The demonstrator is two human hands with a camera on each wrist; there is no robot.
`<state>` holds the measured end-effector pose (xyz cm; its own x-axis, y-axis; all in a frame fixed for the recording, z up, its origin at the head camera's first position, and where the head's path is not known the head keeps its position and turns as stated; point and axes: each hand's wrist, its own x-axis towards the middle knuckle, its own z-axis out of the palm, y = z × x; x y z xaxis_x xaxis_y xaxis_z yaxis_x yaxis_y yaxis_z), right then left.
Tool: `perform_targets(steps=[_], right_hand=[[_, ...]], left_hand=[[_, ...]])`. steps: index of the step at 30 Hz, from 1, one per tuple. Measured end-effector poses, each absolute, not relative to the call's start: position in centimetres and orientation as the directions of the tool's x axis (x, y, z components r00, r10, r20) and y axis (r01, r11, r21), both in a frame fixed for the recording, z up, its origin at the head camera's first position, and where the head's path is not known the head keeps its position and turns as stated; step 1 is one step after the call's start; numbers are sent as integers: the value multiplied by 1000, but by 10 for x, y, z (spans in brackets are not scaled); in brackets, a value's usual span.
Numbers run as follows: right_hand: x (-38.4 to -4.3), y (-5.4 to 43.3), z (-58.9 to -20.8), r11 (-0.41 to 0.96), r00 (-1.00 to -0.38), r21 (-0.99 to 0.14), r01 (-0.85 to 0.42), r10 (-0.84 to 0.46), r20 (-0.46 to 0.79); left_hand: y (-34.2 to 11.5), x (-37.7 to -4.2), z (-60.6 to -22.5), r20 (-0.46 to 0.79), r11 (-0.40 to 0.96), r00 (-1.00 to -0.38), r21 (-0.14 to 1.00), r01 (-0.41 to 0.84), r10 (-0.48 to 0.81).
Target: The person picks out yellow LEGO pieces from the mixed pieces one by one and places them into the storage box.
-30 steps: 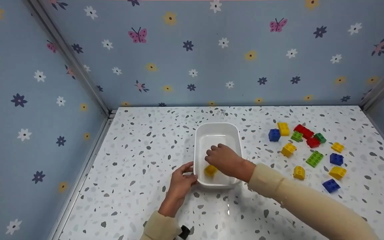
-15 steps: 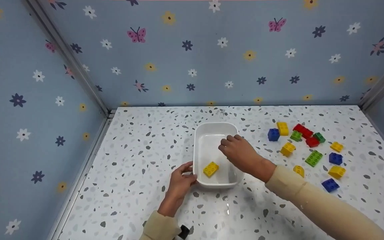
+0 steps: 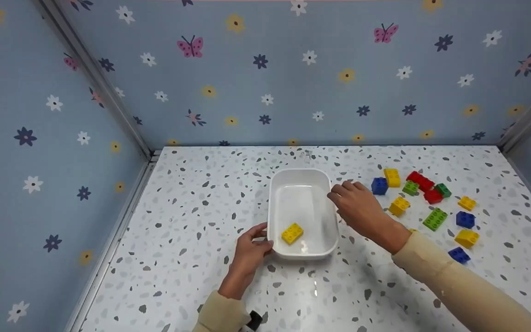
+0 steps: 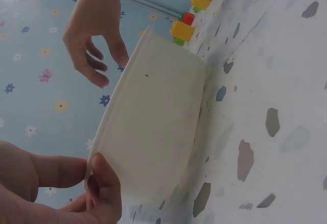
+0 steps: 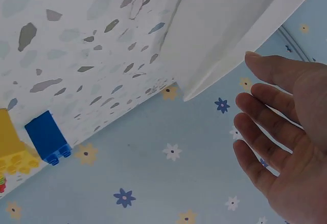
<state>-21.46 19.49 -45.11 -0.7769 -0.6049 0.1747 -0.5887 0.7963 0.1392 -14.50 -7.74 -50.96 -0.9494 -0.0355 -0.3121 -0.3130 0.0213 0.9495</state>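
Right grip (image 3: 362,207) has moved rightward, head view; one yellow brick (image 3: 292,234) is inside the container (image 3: 302,203), right of the left grip (image 3: 252,249); loose bricks (image 3: 434,219) remain right of the right grip. Left wrist: left grip pinches the rim (image 4: 118,98). Right wrist: fingers (image 5: 265,116) apart, empty.

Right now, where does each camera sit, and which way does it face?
Head: worn on the head, facing forward and down at the white tub, a yellow block in it and scattered blocks; left hand, right hand and sleeves show.
Left wrist: on that wrist, facing along the tub's outside toward the flowered wall; left hand close, right hand beyond.
Right wrist: on that wrist, facing the tub, a blue block and the flowered wall; right hand close.
Shared by head and left wrist: the tub and both hands.
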Motion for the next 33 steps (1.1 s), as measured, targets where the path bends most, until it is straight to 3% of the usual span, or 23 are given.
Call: perform_targets(steps=[26, 33], right_hand=[[-214, 268, -474, 867, -854, 118, -484, -497, 150], [-213, 289, -477, 893, -877, 63, -446, -450, 169]], left_hand=[[-77, -144, -510, -342, 62, -938, 936, -346, -56], [-76, -145, -509, -338, 47, -940, 939, -340, -51]])
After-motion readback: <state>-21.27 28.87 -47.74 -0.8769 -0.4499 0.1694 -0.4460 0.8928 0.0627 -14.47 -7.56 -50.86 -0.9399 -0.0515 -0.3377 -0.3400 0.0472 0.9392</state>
